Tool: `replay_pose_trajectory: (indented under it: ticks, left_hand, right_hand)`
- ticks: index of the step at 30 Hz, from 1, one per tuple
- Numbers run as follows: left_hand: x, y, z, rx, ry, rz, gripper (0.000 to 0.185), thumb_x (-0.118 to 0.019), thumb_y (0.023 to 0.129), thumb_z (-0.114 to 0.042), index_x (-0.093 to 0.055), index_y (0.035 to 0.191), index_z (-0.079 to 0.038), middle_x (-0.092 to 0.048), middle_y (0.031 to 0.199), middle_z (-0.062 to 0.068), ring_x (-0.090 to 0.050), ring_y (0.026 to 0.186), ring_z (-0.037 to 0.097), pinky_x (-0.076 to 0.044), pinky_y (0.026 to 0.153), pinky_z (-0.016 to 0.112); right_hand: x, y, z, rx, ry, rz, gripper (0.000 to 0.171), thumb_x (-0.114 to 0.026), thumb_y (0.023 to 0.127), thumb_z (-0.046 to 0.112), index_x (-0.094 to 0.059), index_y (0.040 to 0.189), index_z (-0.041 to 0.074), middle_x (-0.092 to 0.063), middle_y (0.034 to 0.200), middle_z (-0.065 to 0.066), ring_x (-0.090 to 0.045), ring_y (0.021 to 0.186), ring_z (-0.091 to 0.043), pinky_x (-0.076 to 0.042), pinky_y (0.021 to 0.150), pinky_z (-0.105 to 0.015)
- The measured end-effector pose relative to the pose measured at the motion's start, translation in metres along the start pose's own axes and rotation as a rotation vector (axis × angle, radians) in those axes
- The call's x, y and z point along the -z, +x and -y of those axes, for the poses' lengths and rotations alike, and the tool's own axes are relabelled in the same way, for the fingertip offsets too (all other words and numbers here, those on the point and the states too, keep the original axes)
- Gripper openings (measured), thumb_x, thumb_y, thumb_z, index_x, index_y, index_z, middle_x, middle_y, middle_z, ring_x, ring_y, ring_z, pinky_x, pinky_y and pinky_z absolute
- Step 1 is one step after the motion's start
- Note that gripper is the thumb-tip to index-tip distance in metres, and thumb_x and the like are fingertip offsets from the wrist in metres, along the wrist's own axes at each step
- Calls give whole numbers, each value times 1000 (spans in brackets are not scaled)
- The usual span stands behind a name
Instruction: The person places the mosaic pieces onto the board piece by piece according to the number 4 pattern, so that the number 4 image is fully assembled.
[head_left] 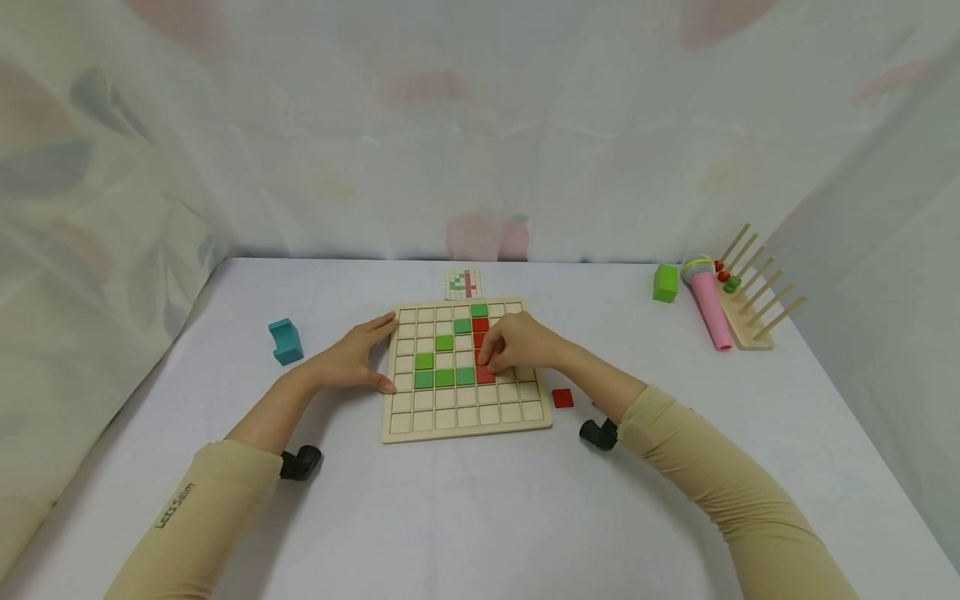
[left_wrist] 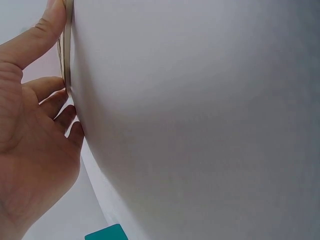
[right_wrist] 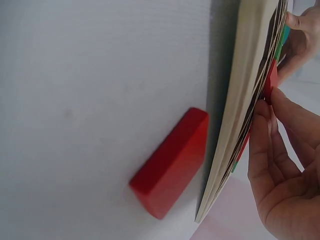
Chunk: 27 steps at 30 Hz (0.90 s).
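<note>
A wooden grid board (head_left: pixel 442 423) lies on the table, with green tiles (head_left: pixel 445 377) and red tiles (head_left: pixel 480 325) in some of its squares. My left hand (head_left: pixel 347 357) touches the board's left edge, thumb and fingers spread apart along it; the left wrist view shows the fingertips against that edge. My right hand (head_left: pixel 521 343) pinches a red tile (right_wrist: pixel 271 82) between thumb and fingers, tilted at the board's surface. One loose red tile (head_left: pixel 562 398) lies on the table just right of the board. Behind the board is a small pattern card (head_left: pixel 463 284) with green and red squares.
A teal block (head_left: pixel 286 342) with a notch lies at the left. Toward the back right are a green block (head_left: pixel 665 283), a pink toy microphone (head_left: pixel 711 308) and a wooden peg stand (head_left: pixel 752 333) with red and green beads. Curtains enclose the table's back and sides.
</note>
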<state>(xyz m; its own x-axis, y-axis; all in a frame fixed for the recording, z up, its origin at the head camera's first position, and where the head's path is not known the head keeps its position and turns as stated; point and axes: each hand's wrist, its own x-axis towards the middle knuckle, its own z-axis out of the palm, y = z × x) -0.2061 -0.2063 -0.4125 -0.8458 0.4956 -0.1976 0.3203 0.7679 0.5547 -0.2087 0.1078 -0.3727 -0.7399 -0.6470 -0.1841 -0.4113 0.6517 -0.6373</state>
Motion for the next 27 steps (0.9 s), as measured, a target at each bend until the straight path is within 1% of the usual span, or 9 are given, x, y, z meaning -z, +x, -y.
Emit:
replay_pose_trajectory:
  ticks: [7,12,14,18,23,27]
  left_hand:
    - [-1,1,0,-1,-8,-2,119,-88,69,-37,-18,156,2,-9,167,21,-10,152,48,-16,122,63]
    - [-1,1,0,6,-11,2,119,-89,69,-36,-17,157,1,-8,168,19,-10,153,46,-16,123,62]
    - [-1,0,0,10,-14,7,120,-89,68,-35,-17,157,0,-8,168,18,-9,153,46,-16,123,62]
    - [0,1,0,8,-10,6,119,-89,69,-36,-17,157,1,-8,167,20,-10,153,47,-16,123,63]
    - [0,1,0,6,-4,3,120,-89,69,-38,-18,156,2,-9,167,21,-10,152,48,-16,122,63]
    - [-1,1,1,2,-4,1,120,-89,68,-38,-18,156,2,-9,167,22,-11,152,48,-17,122,63]
  right_hand:
    - [-1,2,0,15,-36,-8,8,-79,80,8,-80,87,13,-78,83,1,-67,77,-5,-53,75,-21]
    - [2,-1,0,12,-14,-3,8,-79,81,9,-80,88,13,-78,84,2,-67,78,-6,-54,76,-22]
    - [5,-3,-1,2,0,-2,8,-78,82,10,-80,89,13,-78,85,2,-67,79,-7,-54,76,-23]
    - [13,-9,-7,-29,-9,-23,8,-78,83,12,-79,90,14,-77,86,3,-65,80,-7,-53,75,-22]
    - [25,-20,-19,-86,-9,-50,9,-77,84,13,-78,92,13,-76,88,1,-64,81,-10,-50,74,-23]
    - [33,-31,-32,-120,2,-64,13,-78,83,13,-78,95,10,-76,90,0,-64,82,-12,-51,76,-24]
